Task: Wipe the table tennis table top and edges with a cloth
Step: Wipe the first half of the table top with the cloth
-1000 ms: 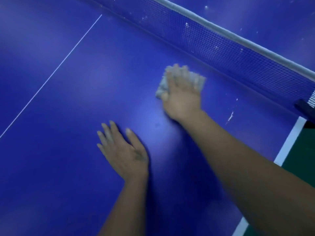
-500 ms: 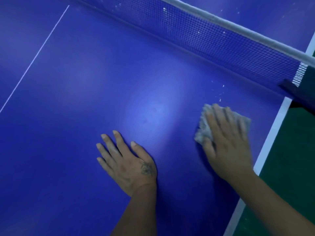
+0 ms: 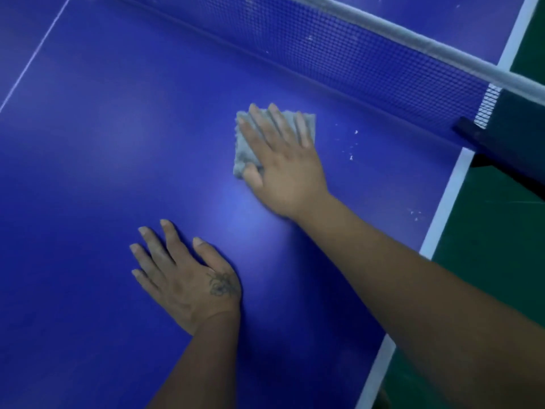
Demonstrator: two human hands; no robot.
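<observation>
The blue table tennis table top (image 3: 118,143) fills most of the view. A folded grey cloth (image 3: 243,149) lies on it a short way in front of the net. My right hand (image 3: 283,163) presses flat on the cloth with straight, spread fingers, covering most of it. My left hand (image 3: 185,276) rests palm down on the bare surface nearer to me, fingers spread, holding nothing. White specks (image 3: 352,143) dot the surface to the right of the cloth.
The blue net (image 3: 354,63) with its white top band runs diagonally across the top. Its dark clamp (image 3: 495,149) grips the table's right side. A white edge line (image 3: 442,214) borders the right side, with green floor (image 3: 501,246) beyond. A thin white centre line (image 3: 32,57) crosses the upper left.
My right hand slid the cloth from near the net out toward the right edge, then back left and toward the net. My left hand stayed planted on the surface.
</observation>
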